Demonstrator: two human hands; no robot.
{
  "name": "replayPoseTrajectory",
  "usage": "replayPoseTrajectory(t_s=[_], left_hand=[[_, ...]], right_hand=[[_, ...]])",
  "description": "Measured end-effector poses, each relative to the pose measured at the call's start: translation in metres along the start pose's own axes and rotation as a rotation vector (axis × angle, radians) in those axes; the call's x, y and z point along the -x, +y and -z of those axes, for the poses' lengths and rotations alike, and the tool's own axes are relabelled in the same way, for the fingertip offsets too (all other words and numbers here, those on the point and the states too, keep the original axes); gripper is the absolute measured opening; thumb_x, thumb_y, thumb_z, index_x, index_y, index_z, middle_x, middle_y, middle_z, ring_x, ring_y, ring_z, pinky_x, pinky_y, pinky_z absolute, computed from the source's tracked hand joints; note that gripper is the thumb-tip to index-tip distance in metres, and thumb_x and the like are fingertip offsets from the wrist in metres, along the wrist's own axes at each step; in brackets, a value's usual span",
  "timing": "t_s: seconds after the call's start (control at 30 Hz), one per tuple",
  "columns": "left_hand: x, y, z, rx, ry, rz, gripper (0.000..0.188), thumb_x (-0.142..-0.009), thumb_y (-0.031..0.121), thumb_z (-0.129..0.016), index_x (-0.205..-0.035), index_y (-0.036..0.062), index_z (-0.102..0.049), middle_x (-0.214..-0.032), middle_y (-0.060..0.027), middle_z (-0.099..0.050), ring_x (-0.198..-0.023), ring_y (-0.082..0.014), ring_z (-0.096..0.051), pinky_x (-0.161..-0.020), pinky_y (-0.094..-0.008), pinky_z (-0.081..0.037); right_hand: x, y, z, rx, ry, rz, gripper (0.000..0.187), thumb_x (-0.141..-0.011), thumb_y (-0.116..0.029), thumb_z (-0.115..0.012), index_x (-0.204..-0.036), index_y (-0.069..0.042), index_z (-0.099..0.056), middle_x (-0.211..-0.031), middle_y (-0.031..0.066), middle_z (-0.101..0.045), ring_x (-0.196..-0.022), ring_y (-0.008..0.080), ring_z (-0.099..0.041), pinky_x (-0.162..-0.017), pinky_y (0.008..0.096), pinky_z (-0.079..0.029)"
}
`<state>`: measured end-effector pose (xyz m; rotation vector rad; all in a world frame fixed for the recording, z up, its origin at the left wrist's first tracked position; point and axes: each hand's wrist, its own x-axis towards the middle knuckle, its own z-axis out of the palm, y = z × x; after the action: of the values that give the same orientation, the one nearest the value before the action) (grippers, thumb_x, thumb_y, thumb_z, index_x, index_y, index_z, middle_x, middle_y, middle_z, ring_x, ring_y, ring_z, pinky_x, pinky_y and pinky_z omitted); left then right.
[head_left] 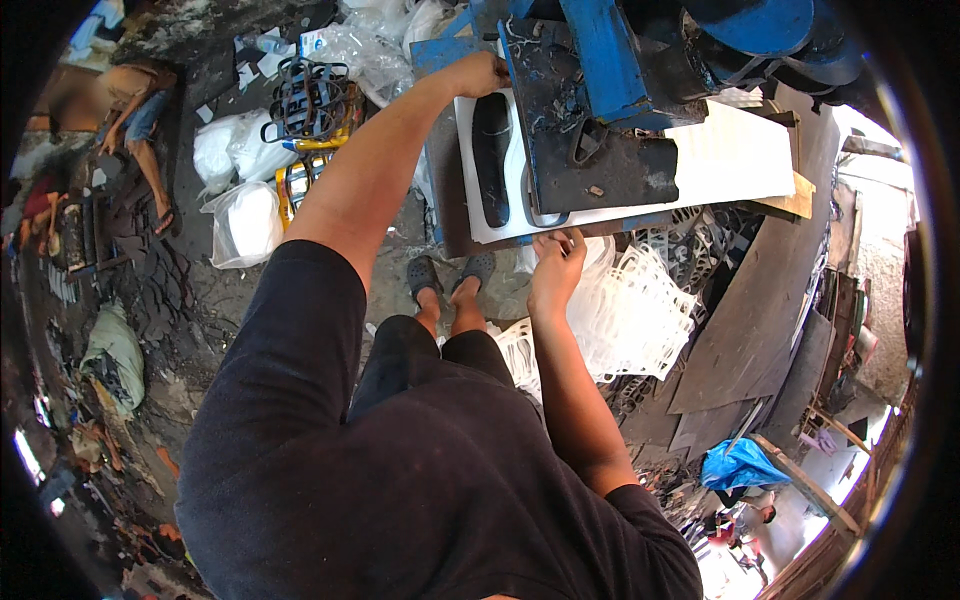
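Observation:
A white sheet (pixel 478 222) lies on a dark board (pixel 452 190), partly under a black plate (pixel 610 170) at the blue press machine (pixel 605 60). Near its left side is a long dark sole-shaped opening (pixel 490 150). My left hand (pixel 478 76) reaches to the sheet's far left corner, against the plate's edge; its fingers are curled and their tips hidden. At the near edge of the sheet, my right hand (pixel 560 262) has bent fingers pinched at the rim. A small dark loop-shaped piece (pixel 587 143) rests on the plate.
White cut-out lattice sheets (pixel 635 310) hang or lie below the board. Large dark sheets (pixel 755 290) lean at the right. White bags (pixel 246 225) and a bundle of dark straps (pixel 312 100) sit on the floor at left. Another person (pixel 140 100) works at far left.

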<state>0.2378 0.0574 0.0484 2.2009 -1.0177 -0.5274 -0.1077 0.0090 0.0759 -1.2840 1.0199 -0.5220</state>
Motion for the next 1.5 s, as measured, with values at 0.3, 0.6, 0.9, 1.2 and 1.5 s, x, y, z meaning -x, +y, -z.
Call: replayPoseTrajectory(t_s=[0.3,0.6,0.9,1.2,1.5], left_hand=[[-0.002,0.007,0.012,-0.146,-0.057,-0.007,0.036,-0.089,0.035,-0.061,-0.112,0.009,-0.07,-0.11,-0.0192,-0.068,-0.101,-0.0392,-0.063,-0.09,-0.0445,-0.048],[0.005,0.009,0.012,0.009,-0.016,0.055,0.03,-0.086,0.022,-0.068,-0.115,0.0134,-0.071,-0.11,-0.0136,-0.07,-0.102,-0.0312,-0.065,-0.09,-0.039,-0.048],[0.097,0.071,-0.075,0.578,0.354,0.493,0.034,-0.094,0.027,-0.061,-0.108,-0.0029,-0.068,-0.101,-0.018,-0.071,-0.09,-0.0305,-0.065,-0.082,-0.0362,-0.048],[0.096,0.099,-0.048,0.739,0.279,0.715,0.08,-0.095,0.067,-0.039,-0.11,-0.0073,-0.065,-0.103,-0.0199,-0.066,-0.096,-0.0322,-0.06,-0.087,-0.0397,-0.045],[0.08,0.115,-0.033,1.472,0.011,0.483,0.09,-0.086,0.08,-0.036,-0.134,0.005,-0.05,-0.132,-0.0115,-0.058,-0.117,-0.024,-0.056,-0.103,-0.04,-0.041]], right_hand=[[-0.022,0.003,-0.009,-0.231,-0.091,-0.287,0.035,-0.097,0.0,-0.041,-0.128,0.013,-0.045,-0.121,0.0189,-0.056,-0.114,0.0265,-0.058,-0.101,0.0351,-0.049],[-0.026,0.01,0.002,-0.246,-0.074,-0.284,0.032,-0.099,-0.006,-0.05,-0.124,0.013,-0.046,-0.116,0.0193,-0.059,-0.106,0.028,-0.062,-0.098,0.0369,-0.052],[-0.038,0.0,0.024,-0.341,-0.068,-0.295,0.027,-0.096,-0.013,-0.059,-0.112,0.008,-0.052,-0.099,0.0115,-0.061,-0.094,0.0194,-0.063,-0.09,0.0309,-0.054],[-0.055,0.007,0.024,-0.344,0.003,-0.253,0.026,-0.094,-0.014,-0.063,-0.107,0.008,-0.057,-0.098,0.0115,-0.062,-0.091,0.0194,-0.064,-0.085,0.0314,-0.056],[-0.092,-0.01,0.024,-0.37,0.067,-0.218,0.022,-0.097,-0.011,-0.057,-0.108,0.008,-0.057,-0.098,0.0119,-0.062,-0.089,0.0199,-0.064,-0.082,0.0307,-0.056]])
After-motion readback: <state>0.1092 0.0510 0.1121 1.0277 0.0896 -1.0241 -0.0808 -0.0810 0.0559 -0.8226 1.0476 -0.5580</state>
